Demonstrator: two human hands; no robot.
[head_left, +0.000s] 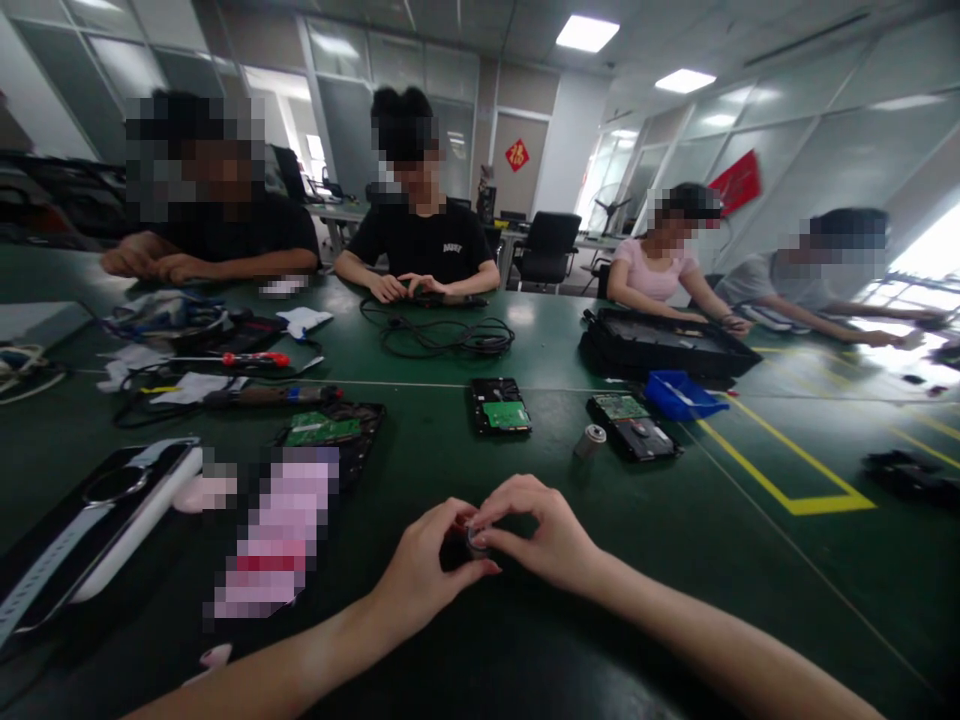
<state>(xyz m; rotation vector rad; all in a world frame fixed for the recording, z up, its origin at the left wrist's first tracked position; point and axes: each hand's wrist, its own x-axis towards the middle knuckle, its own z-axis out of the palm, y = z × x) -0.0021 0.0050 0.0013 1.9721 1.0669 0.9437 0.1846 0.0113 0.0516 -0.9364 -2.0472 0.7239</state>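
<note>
My left hand and my right hand meet over the near part of the green table. Between their fingertips is a small grey metal cylinder, partly covered by the fingers. My left thumb and fingers curl round its left side. From the right, my right thumb and fingertips pinch its top. A similar silver cylinder stands beyond my right hand. Farther off lie a hard drive with a green board and, to its right, another drive.
The green table holds a blue bin, a black case, coiled cable, a red screwdriver and a board in a black frame. At left lies a watch. Several people sit across the table.
</note>
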